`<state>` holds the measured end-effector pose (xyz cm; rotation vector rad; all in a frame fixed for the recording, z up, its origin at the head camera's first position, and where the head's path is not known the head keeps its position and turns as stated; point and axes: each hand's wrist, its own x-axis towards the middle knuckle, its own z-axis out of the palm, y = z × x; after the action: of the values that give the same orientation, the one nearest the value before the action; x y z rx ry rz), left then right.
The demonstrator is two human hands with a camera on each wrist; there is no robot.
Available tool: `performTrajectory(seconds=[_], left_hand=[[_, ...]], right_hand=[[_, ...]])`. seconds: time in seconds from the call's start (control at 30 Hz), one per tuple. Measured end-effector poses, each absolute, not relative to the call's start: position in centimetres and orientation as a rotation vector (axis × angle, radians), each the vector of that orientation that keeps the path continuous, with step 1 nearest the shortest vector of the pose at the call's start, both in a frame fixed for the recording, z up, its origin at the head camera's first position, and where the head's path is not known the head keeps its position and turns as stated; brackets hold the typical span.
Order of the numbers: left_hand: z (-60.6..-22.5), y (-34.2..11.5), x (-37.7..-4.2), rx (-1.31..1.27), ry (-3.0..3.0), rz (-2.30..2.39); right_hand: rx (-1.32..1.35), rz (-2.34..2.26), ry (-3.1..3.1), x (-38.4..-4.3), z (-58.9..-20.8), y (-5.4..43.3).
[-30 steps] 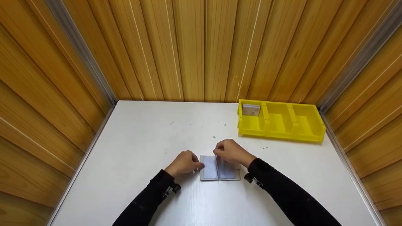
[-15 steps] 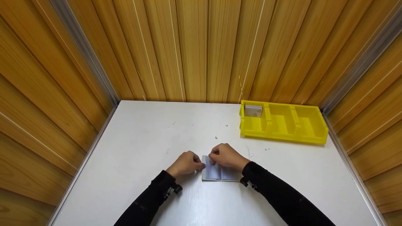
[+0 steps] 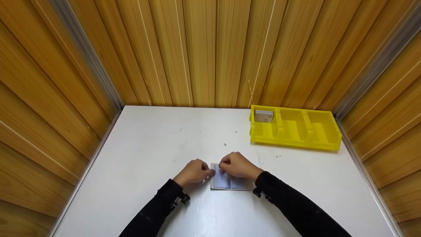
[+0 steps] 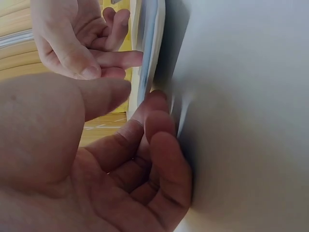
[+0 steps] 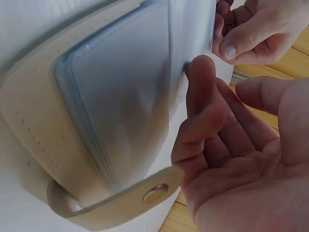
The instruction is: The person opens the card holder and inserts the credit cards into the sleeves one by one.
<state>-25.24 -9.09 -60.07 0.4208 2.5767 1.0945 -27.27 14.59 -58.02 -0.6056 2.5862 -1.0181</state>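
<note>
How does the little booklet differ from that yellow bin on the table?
The booklet is pale beige and bluish; the bin is bright yellow. The booklet looks much smaller than the bin. The booklet lies opened out and low, whereas the bin has raised walls dividing it into three compartments. Both are on the white table.

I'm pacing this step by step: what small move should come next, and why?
Probably lift the right hand off the left sleeve page: that page looks flat, with the index finger on it, and the left hand is at the left edge of the open card holder, perhaps steadying it.
</note>
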Motion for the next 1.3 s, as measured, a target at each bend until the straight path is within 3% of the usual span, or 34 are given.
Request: performTrajectory(seconds=[0.6,1.3], left_hand=[[-60.0,-8.9,-25.3,0.394,2.548,1.1],[-60.1,-8.9,-25.4,0.376,2.53,1.113]], right_hand=[[-0.655,-0.95,2.662,-28.1,-55.6,18.3],[-0.238,-0.707,2.965,-34.6,-49.1,27.1]])
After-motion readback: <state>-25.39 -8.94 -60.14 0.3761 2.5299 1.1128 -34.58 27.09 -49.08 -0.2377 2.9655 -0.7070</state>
